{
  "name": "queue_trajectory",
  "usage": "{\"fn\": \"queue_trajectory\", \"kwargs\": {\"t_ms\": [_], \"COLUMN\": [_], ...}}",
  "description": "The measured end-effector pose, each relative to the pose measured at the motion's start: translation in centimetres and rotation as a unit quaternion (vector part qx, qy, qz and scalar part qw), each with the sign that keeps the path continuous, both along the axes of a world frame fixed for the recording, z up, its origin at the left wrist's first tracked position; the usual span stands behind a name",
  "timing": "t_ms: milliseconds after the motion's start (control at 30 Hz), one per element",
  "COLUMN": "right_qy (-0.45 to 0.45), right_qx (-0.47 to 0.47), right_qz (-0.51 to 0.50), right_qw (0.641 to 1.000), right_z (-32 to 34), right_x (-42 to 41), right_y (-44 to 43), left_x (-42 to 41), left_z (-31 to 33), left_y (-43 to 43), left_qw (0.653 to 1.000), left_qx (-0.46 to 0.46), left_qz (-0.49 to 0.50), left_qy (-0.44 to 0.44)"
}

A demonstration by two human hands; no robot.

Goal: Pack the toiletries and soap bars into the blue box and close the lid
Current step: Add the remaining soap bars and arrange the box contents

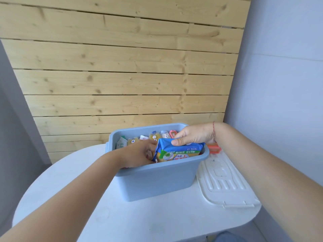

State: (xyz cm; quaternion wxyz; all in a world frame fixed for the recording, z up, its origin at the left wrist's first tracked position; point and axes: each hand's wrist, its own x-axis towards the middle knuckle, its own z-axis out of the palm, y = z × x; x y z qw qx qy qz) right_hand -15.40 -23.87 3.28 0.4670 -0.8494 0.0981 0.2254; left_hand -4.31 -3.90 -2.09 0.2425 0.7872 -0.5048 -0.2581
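Observation:
The blue box (157, 182) stands open in the middle of the white table. Along its far wall stands a row of several small toiletry packets (152, 136). A blue and yellow soap bar pack (178, 151) sits upright inside the box at the near right. My right hand (194, 135) grips its top edge. My left hand (139, 153) reaches into the box and touches the pack's left end; its fingers are partly hidden inside. The white lid (225, 180) lies flat on the table to the right of the box.
An orange item (214, 148) lies on the table behind the lid, by my right wrist. The round white table (139, 217) ends near the bottom of the view. A wooden plank wall (122, 67) stands close behind the box.

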Motion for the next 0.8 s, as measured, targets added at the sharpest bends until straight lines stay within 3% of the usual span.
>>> {"fn": "queue_trajectory", "kwargs": {"t_ms": [67,133,233,367,500,600,700,800], "right_qy": [-0.007,-0.016,-0.041,-0.06,-0.027,-0.024,-0.081,-0.175], "right_qx": [-0.05,-0.073,-0.06,-0.068,-0.174,-0.257,-0.209,-0.289], "right_qz": [0.003,-0.004,-0.031,-0.036,0.009,0.057,0.103,0.147], "right_qw": [0.999,0.997,0.997,0.995,0.984,0.964,0.969,0.93], "right_z": [0.5,0.6,-0.5,-0.8,0.8,1.6,0.7,-0.7], "right_x": [0.3,0.5,0.5,0.2,0.3,0.2,-0.4,-0.5], "right_y": [0.2,0.2,0.3,0.2,0.3,1.1,3.5,5.3], "left_x": [0.1,0.4,0.5,1.0,1.1,1.2,0.9,0.4], "left_z": [0.1,0.2,0.4,-0.1,-0.5,-0.4,-0.1,-0.1], "left_y": [0.1,-0.1,-0.1,-0.2,-0.1,0.2,0.3,0.0], "left_qw": [0.999,0.998,0.994,0.991,0.99,0.995,0.995,0.996], "left_qx": [0.03,0.063,0.099,0.093,0.093,0.079,0.094,0.077], "left_qz": [0.009,0.007,-0.014,-0.017,-0.017,-0.008,-0.005,0.014], "left_qy": [0.032,-0.027,-0.05,-0.095,-0.104,-0.059,-0.036,-0.04]}}
